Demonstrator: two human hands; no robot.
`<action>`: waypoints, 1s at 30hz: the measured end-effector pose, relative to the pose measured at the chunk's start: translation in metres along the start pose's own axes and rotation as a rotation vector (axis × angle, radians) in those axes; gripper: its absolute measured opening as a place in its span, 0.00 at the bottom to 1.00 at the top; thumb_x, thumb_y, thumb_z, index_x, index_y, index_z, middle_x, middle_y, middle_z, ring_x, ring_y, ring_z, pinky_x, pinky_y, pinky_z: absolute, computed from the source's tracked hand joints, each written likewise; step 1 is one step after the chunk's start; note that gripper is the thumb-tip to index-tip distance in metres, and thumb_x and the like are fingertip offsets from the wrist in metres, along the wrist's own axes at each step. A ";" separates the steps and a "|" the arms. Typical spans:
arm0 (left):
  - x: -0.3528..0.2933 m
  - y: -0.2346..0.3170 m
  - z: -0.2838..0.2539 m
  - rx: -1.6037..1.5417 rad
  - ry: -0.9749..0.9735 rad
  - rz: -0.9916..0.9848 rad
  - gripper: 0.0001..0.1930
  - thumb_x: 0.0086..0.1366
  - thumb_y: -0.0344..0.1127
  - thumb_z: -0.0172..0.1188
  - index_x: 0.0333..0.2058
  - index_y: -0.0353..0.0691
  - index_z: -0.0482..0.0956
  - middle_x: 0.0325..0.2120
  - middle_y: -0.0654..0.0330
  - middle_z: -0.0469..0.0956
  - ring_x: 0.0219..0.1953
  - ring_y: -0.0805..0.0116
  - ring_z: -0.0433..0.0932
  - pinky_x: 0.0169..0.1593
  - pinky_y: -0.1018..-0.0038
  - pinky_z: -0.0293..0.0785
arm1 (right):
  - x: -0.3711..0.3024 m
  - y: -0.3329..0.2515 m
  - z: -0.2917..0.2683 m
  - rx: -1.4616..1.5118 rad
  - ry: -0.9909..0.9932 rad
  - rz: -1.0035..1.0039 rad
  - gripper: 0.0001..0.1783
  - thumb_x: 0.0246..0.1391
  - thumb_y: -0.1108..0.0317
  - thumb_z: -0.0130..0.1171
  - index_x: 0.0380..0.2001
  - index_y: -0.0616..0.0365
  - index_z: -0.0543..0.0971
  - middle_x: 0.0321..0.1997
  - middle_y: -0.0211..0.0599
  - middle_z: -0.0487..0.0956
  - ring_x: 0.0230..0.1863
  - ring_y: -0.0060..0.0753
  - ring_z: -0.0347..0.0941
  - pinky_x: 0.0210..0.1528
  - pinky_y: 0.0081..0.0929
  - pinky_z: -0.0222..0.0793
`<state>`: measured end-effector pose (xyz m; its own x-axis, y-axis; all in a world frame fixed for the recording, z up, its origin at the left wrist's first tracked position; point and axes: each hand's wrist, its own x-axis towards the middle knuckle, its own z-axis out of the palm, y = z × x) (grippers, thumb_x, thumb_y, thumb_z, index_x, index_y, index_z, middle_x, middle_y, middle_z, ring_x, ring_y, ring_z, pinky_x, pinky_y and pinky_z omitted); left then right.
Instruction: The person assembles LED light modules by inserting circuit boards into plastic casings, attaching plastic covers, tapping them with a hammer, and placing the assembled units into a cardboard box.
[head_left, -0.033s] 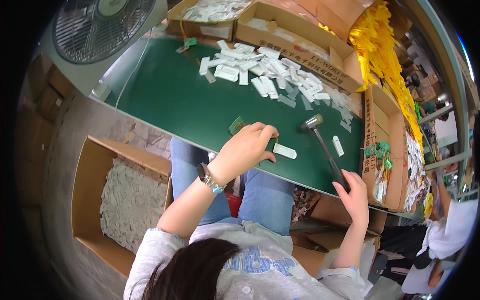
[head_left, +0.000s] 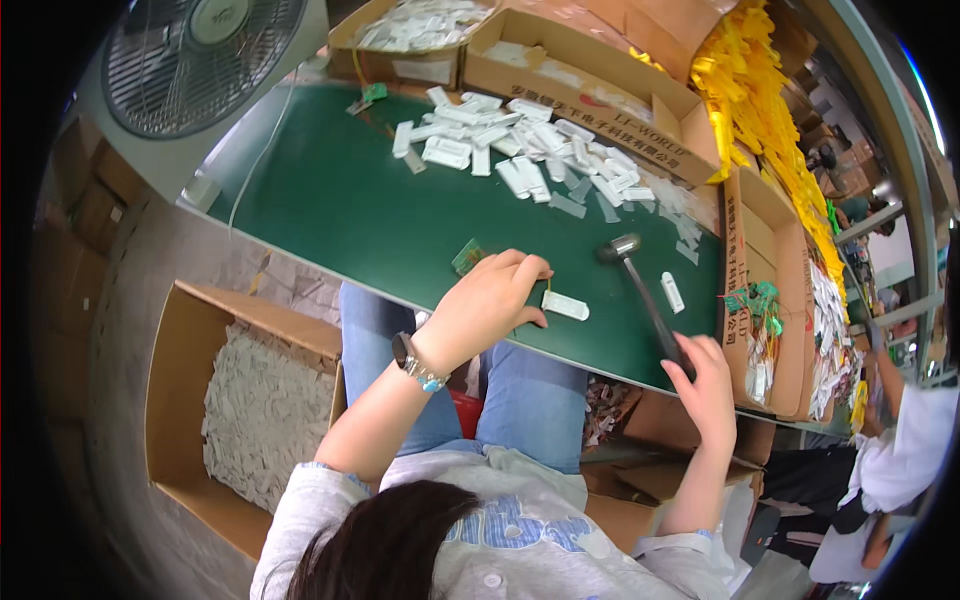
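My left hand rests on the green table near its front edge, fingers curled, pinching the left end of a small white plastic piece. A small green circuit board lies just behind that hand. My right hand grips the dark handle of a small hammer at the table's front right. The hammer's metal head hovers a little right of and behind the white piece. Another white piece lies right of the hammer.
Several white plastic pieces are heaped at the table's far side before open cardboard boxes. A box of white parts stands on the floor at my left. A fan sits far left; yellow tags and another person are on the right.
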<state>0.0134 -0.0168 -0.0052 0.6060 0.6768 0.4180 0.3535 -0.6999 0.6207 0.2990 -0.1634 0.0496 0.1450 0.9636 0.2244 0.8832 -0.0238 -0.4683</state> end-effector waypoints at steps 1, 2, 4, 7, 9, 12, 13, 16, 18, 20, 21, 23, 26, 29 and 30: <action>-0.001 -0.001 0.000 0.011 0.001 -0.013 0.25 0.50 0.35 0.72 0.45 0.35 0.73 0.45 0.55 0.79 0.50 0.53 0.76 0.54 0.64 0.72 | 0.008 0.001 0.002 -0.182 -0.014 -0.154 0.20 0.52 0.70 0.65 0.49 0.62 0.79 0.44 0.41 0.76 0.45 0.44 0.72 0.50 0.36 0.69; -0.001 0.000 0.001 0.017 0.006 -0.025 0.24 0.51 0.35 0.71 0.45 0.35 0.74 0.44 0.55 0.79 0.50 0.52 0.76 0.54 0.64 0.72 | 0.013 -0.010 0.009 -0.183 0.067 -0.172 0.21 0.51 0.68 0.65 0.50 0.60 0.79 0.48 0.41 0.77 0.51 0.46 0.70 0.52 0.38 0.68; -0.002 0.000 0.003 0.030 0.032 0.035 0.24 0.51 0.35 0.71 0.46 0.35 0.74 0.44 0.54 0.79 0.49 0.52 0.76 0.54 0.64 0.72 | 0.025 -0.032 0.040 -0.049 0.096 -0.304 0.23 0.49 0.69 0.66 0.51 0.58 0.79 0.52 0.41 0.77 0.53 0.47 0.72 0.56 0.39 0.69; -0.001 0.000 0.005 0.063 0.115 0.139 0.23 0.51 0.34 0.71 0.46 0.35 0.75 0.44 0.55 0.79 0.48 0.54 0.76 0.52 0.63 0.72 | 0.042 -0.054 0.090 -0.005 0.065 -0.550 0.23 0.46 0.73 0.67 0.49 0.57 0.79 0.49 0.40 0.78 0.50 0.45 0.74 0.55 0.40 0.71; -0.001 0.004 0.005 0.147 0.377 0.095 0.22 0.52 0.31 0.70 0.46 0.37 0.76 0.43 0.55 0.79 0.47 0.55 0.75 0.51 0.63 0.71 | 0.054 -0.056 0.100 0.064 0.023 -0.511 0.19 0.45 0.75 0.66 0.45 0.57 0.81 0.42 0.38 0.79 0.44 0.43 0.75 0.49 0.37 0.73; -0.015 -0.002 -0.011 0.288 0.537 -0.025 0.17 0.56 0.27 0.66 0.45 0.37 0.75 0.41 0.55 0.78 0.47 0.52 0.74 0.52 0.62 0.69 | 0.076 -0.065 0.067 -0.020 0.304 -0.570 0.18 0.46 0.80 0.64 0.43 0.54 0.83 0.38 0.36 0.79 0.41 0.41 0.75 0.43 0.35 0.74; -0.019 -0.006 -0.017 0.346 0.572 -0.065 0.16 0.57 0.27 0.64 0.45 0.37 0.75 0.41 0.54 0.78 0.47 0.52 0.74 0.52 0.61 0.69 | 0.075 -0.070 0.046 -0.037 0.446 -0.528 0.18 0.47 0.81 0.63 0.42 0.53 0.83 0.40 0.36 0.80 0.42 0.40 0.75 0.44 0.34 0.73; -0.019 -0.025 -0.022 0.432 0.546 -0.155 0.17 0.58 0.29 0.65 0.45 0.35 0.74 0.43 0.53 0.77 0.49 0.52 0.73 0.53 0.61 0.69 | 0.050 -0.038 -0.012 -0.176 0.699 -0.256 0.19 0.53 0.81 0.59 0.49 0.55 0.82 0.45 0.40 0.79 0.45 0.43 0.75 0.50 0.37 0.72; -0.016 -0.024 -0.021 0.448 0.548 -0.191 0.18 0.57 0.29 0.65 0.46 0.35 0.74 0.44 0.53 0.77 0.50 0.53 0.73 0.54 0.61 0.69 | 0.027 0.000 -0.044 -0.276 0.813 -0.089 0.18 0.56 0.79 0.58 0.51 0.57 0.81 0.48 0.42 0.78 0.48 0.45 0.75 0.51 0.39 0.71; -0.010 -0.017 -0.016 0.490 0.465 -0.188 0.20 0.56 0.30 0.66 0.47 0.36 0.73 0.46 0.54 0.76 0.52 0.53 0.72 0.55 0.61 0.69 | 0.008 0.026 -0.065 -0.365 0.854 -0.030 0.17 0.58 0.78 0.57 0.51 0.58 0.80 0.49 0.42 0.78 0.50 0.45 0.74 0.52 0.40 0.70; -0.010 -0.017 -0.015 0.491 0.474 -0.200 0.20 0.56 0.30 0.66 0.47 0.36 0.73 0.46 0.54 0.76 0.52 0.53 0.72 0.55 0.61 0.69 | 0.003 0.031 -0.070 -0.591 0.882 0.011 0.15 0.58 0.77 0.58 0.49 0.59 0.81 0.48 0.42 0.78 0.51 0.44 0.74 0.53 0.39 0.70; -0.009 -0.020 -0.012 0.496 0.461 -0.222 0.21 0.57 0.31 0.65 0.49 0.37 0.73 0.47 0.55 0.75 0.53 0.55 0.72 0.55 0.61 0.69 | 0.008 0.034 -0.068 -0.822 0.907 0.050 0.14 0.58 0.75 0.58 0.48 0.60 0.81 0.47 0.42 0.79 0.51 0.44 0.74 0.53 0.39 0.69; -0.009 -0.023 -0.009 0.517 0.457 -0.217 0.20 0.57 0.31 0.65 0.49 0.37 0.73 0.47 0.56 0.75 0.53 0.56 0.71 0.55 0.62 0.69 | 0.045 -0.002 -0.041 -0.327 0.573 -0.094 0.10 0.58 0.73 0.59 0.42 0.60 0.82 0.43 0.41 0.80 0.47 0.43 0.74 0.51 0.36 0.69; -0.018 -0.028 -0.012 0.544 0.453 -0.243 0.20 0.58 0.32 0.64 0.49 0.38 0.73 0.47 0.56 0.75 0.54 0.56 0.71 0.54 0.62 0.69 | 0.107 -0.040 0.000 -0.208 0.290 -0.330 0.07 0.56 0.71 0.60 0.37 0.59 0.82 0.41 0.40 0.80 0.45 0.44 0.75 0.48 0.36 0.70; -0.018 -0.027 -0.013 0.544 0.455 -0.245 0.19 0.58 0.32 0.64 0.48 0.38 0.74 0.47 0.56 0.75 0.54 0.57 0.71 0.54 0.63 0.69 | 0.125 -0.047 0.015 -0.254 0.240 -0.361 0.06 0.55 0.70 0.61 0.36 0.58 0.82 0.41 0.40 0.80 0.45 0.44 0.75 0.48 0.37 0.71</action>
<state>-0.0161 -0.0070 -0.0210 0.1520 0.7725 0.6166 0.8143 -0.4514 0.3648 0.2690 -0.0383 0.0871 -0.1173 0.8348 0.5379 0.9724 0.2065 -0.1084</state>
